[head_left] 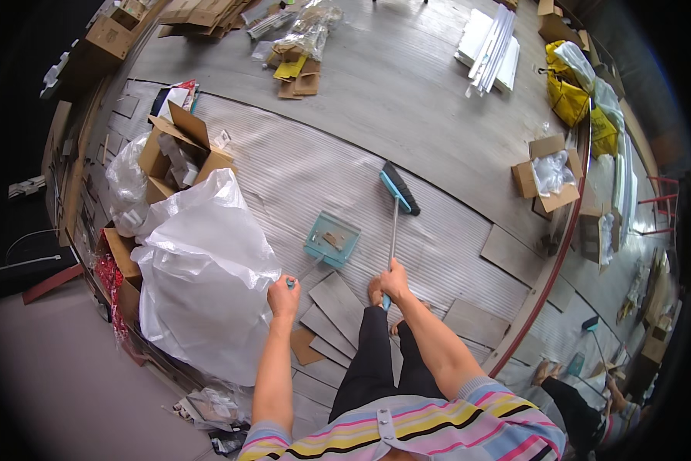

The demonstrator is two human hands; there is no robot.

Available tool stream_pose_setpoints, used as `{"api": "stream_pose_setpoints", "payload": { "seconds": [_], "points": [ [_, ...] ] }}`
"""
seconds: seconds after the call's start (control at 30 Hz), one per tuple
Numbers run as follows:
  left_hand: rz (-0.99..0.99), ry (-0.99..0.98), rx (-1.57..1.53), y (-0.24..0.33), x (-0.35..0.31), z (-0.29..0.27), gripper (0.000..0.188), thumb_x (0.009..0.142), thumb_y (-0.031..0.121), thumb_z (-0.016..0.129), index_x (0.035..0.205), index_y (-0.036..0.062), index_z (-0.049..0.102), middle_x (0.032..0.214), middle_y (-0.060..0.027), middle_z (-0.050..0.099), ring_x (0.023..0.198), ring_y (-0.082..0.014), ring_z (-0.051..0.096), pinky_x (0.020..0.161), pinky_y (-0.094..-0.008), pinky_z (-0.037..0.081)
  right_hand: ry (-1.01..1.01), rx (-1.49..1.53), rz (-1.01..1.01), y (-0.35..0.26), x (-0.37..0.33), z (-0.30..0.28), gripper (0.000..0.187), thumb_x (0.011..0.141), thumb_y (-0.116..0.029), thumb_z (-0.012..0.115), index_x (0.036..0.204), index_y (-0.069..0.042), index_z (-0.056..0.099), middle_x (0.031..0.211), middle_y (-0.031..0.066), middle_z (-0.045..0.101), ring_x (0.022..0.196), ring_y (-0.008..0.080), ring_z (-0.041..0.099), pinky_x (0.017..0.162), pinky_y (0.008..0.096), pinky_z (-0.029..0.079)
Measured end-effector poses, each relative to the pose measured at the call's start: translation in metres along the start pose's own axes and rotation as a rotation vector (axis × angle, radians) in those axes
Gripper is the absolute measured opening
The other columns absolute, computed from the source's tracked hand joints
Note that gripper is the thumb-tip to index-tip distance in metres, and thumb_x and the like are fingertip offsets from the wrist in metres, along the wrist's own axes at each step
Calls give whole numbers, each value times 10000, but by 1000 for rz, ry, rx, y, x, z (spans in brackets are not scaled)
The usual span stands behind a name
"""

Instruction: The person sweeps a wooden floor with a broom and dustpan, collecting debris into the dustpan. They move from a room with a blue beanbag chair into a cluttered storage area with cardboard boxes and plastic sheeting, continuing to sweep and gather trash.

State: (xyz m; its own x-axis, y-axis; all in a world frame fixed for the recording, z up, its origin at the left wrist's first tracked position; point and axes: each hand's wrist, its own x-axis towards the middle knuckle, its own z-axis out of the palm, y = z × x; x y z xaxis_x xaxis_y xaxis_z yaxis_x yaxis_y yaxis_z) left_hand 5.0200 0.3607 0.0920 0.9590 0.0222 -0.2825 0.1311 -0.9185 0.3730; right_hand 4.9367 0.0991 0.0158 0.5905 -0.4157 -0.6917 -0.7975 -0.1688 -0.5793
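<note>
My left hand (283,296) is closed round the handle of a teal dustpan (344,252), which rests on the ribbed underlay (284,180) with brownish scraps inside. In my right hand (395,283) is the grey pole of a broom (396,187). Its teal head with dark bristles lies tilted on the underlay, ahead and to the right of the dustpan, not touching it. Loose grey floor planks (332,311) overlap near my feet, with a small brown cardboard piece (305,347) beside them.
A big white foam sheet (199,284) bulges at my left, next to an open cardboard box (172,154). Another open box (549,173) with clear plastic stands at right, by a red-edged mirror (541,307). White strips (491,50), yellow bags (567,96) and packaging scraps (299,65) lie farther off.
</note>
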Motion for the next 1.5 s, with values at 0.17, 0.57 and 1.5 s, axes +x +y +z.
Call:
{"api": "stream_pose_setpoints", "payload": {
  "seconds": [0.17, 0.57, 1.5],
  "points": [
    [-12, 13, 19, -8, 1, -2, 147, 736, 203, 650, 799, 71, 635, 696, -170, 624, 675, -365, 601, 628, -430, 475, -64, -297, -122, 83, -45, -42, 548, 784, -108, 497, 1309, 8, 387, 847, 290, 608, 828, 407, 606, 738, 414, 478],
    [195, -82, 102, -5, 33, -28, 152, 752, 198, 650, 807, 57, 638, 676, -178, 613, 654, -360, 598, 605, -416, 465, 70, 650, 513, 101, -169, -115, 611, 914, -115, 424, 1439, -230, 133, 573, 1, 390, 408, 87, 364, 361, 246, 356],
    [234, -155, 233, -20, 92, -18, 114, 751, 184, 635, 810, 90, 610, 740, -123, 636, 724, -316, 612, 652, -397, 487, -138, -176, -133, -19, -49, -72, 548, 819, -81, 498, 1337, 9, 344, 826, 229, 614, 661, 300, 618, 600, 384, 498]
  ]
}}
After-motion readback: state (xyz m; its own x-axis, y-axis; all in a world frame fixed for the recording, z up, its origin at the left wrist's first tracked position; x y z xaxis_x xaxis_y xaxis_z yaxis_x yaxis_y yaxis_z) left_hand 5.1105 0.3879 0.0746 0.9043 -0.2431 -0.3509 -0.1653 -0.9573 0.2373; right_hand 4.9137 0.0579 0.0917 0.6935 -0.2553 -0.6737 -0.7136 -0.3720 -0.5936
